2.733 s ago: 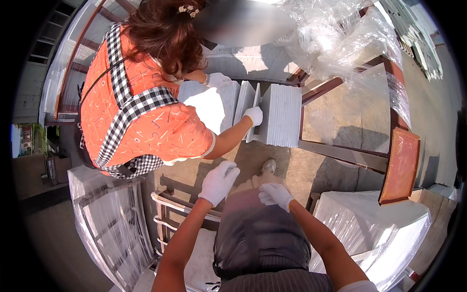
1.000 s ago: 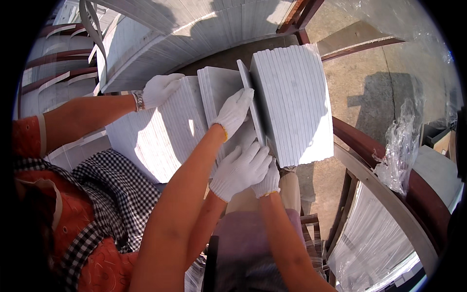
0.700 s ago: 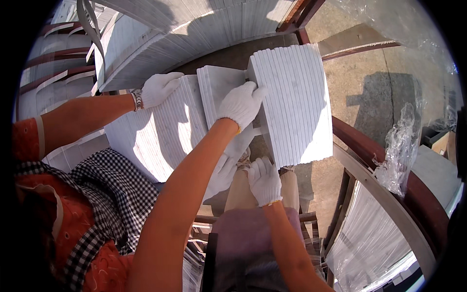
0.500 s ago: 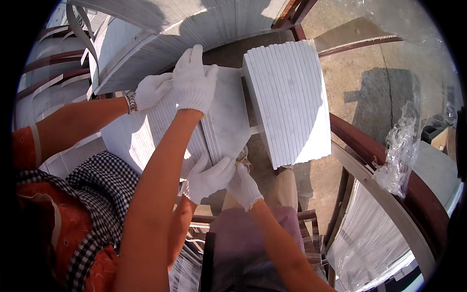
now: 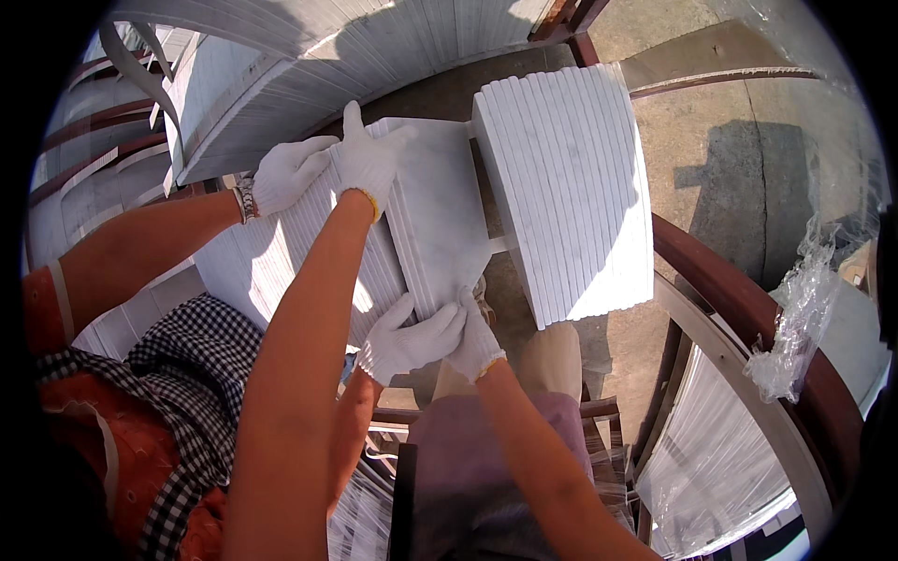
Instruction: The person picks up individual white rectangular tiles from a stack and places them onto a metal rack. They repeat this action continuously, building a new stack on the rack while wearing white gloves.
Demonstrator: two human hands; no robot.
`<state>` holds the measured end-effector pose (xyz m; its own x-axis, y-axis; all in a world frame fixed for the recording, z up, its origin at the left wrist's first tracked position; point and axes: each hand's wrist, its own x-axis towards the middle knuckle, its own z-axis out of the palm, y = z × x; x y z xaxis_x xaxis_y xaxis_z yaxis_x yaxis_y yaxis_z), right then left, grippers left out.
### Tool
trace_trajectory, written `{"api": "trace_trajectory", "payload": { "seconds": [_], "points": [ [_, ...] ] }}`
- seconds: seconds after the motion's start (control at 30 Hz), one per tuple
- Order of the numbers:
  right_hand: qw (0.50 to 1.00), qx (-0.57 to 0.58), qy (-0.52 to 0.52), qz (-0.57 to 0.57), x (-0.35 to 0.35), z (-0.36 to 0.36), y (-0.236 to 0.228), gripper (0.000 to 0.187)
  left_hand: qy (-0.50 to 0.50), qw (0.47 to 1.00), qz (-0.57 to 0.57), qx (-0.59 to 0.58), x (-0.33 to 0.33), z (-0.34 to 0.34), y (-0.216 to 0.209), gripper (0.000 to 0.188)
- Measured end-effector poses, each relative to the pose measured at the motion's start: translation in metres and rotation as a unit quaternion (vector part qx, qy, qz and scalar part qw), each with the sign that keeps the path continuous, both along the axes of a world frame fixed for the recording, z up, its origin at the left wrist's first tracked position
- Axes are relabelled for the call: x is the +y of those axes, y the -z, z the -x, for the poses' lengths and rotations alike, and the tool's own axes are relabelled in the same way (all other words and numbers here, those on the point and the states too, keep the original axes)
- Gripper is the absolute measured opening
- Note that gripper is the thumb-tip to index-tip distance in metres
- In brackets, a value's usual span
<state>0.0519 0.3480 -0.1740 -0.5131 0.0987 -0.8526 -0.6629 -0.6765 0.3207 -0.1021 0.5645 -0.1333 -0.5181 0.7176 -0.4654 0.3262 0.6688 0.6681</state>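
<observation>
A pale grey stone slab (image 5: 438,210) lies with its broad face showing, against a row of similar slabs (image 5: 281,248) on the left. My left hand (image 5: 365,164), in a white knit glove, rests at its far-left corner, thumb and fingers spread apart. At the near end, my gloved right hand (image 5: 477,337) closes on the slab's lower corner, its fingertips partly hidden. Beside it, a co-worker's gloved hand (image 5: 412,338) touches the same near end. The co-worker's other gloved hand (image 5: 288,175) lies on the row next to my left hand.
Right of the slab stands a block of upright slabs (image 5: 566,187). A long row of large slabs (image 5: 402,51) runs behind. Dark red metal beams (image 5: 716,271) and crumpled clear plastic wrap (image 5: 795,327) are at right. The co-worker in a checked apron (image 5: 201,351) is at left.
My left hand has shifted slightly left and down, its fingers and thumb now wider apart. The view has moved a little. My right hand stays at the near corner.
</observation>
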Motion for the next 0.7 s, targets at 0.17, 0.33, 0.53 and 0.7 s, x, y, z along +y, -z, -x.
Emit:
{"api": "trace_trajectory", "payload": {
  "seconds": [0.17, 0.33, 0.53, 0.7],
  "points": [
    [0.999, -0.003, 0.031, 0.018, 0.006, -0.006, -0.008, 0.047, -0.048, 0.993, 0.024, -0.100, 0.009, -0.007, 0.013, 0.068],
    [0.988, 0.094, 0.079, -0.092, 0.003, -0.026, 0.023, 0.047, -0.014, 0.993, 0.023, -0.111, 0.022, -0.029, 0.023, 0.034],
    [0.997, -0.039, 0.060, 0.002, 0.015, -0.022, 0.011, 0.047, 0.013, 0.998, 0.029, -0.049, 0.025, -0.043, 0.021, 0.040],
    [0.989, -0.072, 0.046, -0.119, -0.005, -0.022, 0.026, 0.040, 0.011, 0.998, 0.031, -0.053, 0.021, -0.047, -0.004, 0.040]
  ]
}}
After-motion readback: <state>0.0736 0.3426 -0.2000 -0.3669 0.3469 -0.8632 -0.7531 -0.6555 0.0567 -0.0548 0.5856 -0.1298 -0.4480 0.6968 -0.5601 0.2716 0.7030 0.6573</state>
